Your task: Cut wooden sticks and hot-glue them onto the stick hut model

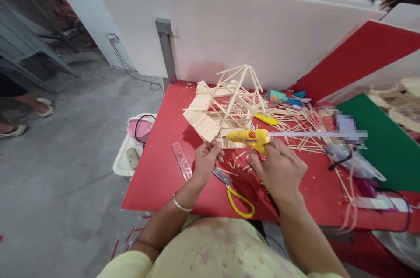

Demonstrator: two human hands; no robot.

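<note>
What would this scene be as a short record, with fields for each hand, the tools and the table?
Left: left hand grips the lower edge of the stick model
Right: right hand holds the glue gun, nozzle pointing left at the model's base
Near hands: scissors and ruler lie flat on the red table
Further right: loose sticks, scattered

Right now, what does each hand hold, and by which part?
The right hand holds the glue gun by its handle. The left hand grips the stick model at the lower edge of its panel.
</note>
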